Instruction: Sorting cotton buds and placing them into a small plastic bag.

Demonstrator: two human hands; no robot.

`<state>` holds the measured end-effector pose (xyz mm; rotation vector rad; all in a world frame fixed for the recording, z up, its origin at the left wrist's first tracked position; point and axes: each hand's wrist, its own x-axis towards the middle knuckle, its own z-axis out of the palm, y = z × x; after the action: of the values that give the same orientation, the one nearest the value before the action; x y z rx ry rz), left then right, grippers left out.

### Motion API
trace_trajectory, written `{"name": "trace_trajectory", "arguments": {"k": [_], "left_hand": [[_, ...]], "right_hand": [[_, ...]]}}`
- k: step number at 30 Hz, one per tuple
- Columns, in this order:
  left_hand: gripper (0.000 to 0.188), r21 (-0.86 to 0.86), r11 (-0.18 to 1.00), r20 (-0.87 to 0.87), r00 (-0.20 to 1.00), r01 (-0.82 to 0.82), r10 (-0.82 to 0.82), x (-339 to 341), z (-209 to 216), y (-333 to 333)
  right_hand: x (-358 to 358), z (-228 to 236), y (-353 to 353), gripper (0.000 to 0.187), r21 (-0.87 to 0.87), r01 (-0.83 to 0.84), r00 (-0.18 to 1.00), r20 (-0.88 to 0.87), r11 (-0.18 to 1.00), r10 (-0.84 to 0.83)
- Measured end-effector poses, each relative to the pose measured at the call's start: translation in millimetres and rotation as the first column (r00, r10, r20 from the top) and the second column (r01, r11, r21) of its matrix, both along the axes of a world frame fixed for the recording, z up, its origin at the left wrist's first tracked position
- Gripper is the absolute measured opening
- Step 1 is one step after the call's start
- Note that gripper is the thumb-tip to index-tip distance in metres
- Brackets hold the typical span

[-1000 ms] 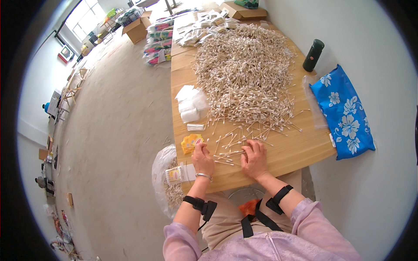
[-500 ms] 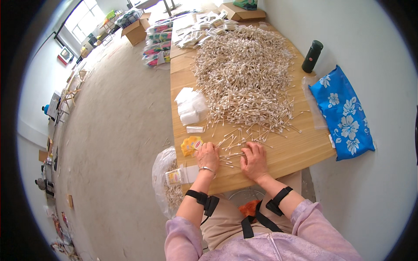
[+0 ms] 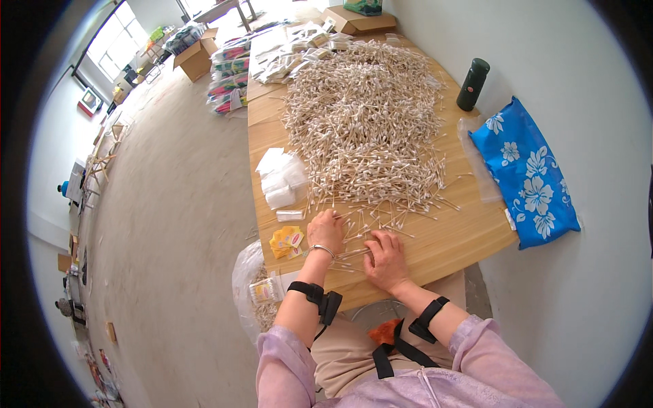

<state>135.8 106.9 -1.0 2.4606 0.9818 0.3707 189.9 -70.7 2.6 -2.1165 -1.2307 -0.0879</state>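
Note:
A broad heap of loose cotton swabs covers much of the wooden table. My left hand, a bracelet on its wrist, reaches to the heap's near edge with fingers curled down; swab ends show beside its fingertips. Close to the table's front edge, my right hand rests with bent fingers on a few swabs that stick out to its left. Its fingertips are partly hidden. Left of my left hand lie yellow printed cards. A filled swab packet sits at the near left corner.
Clear plastic sleeves lie along the left edge. A plastic bag of swabs hangs beside the corner. Packed packets pile at the far end. On the right are a dark bottle and a blue floral pouch by the wall.
My left hand has moved forward to the heap's edge, away from the yellow cards. My right hand has shifted slightly nearer me. The whole view has swung a little.

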Motion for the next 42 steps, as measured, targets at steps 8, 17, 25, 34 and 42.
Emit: {"name": "trace_trajectory", "arguments": {"k": [8, 17, 25, 34, 42], "left_hand": [[0.014, -0.039, 0.996, -0.013, 0.997, -0.077, 0.076, -20, -4, 0], [0.014, -0.808, 0.589, 0.352, 0.823, 0.026, 0.445, -154, 42, -22], [0.011, -0.91, 0.367, 0.049, 0.831, -0.192, 0.554, -342, -21, -25], [0.04, 0.166, 0.8, 0.282, 0.805, -0.576, 0.521, -262, -7, -15], [0.016, 0.203, 0.975, 0.27, 0.951, 0.095, -0.149, -72, 31, -52]], "right_hand": [[2, -5, 1, 0.039, 0.057, 0.021, 0.999, -0.029, 0.998, -0.02], [5, -14, -3, 0.039, 0.1, 0.051, 0.998, -0.034, 0.994, -0.048], [-4, -8, 0, 0.04, -0.081, 0.077, 0.996, 0.039, 0.994, -0.074], [-1, -3, -5, 0.024, -0.047, -0.036, 0.995, 0.096, 0.998, 0.041], [1, -7, -4, 0.023, 0.024, 0.014, 0.999, 0.034, 1.0, -0.014]]}}
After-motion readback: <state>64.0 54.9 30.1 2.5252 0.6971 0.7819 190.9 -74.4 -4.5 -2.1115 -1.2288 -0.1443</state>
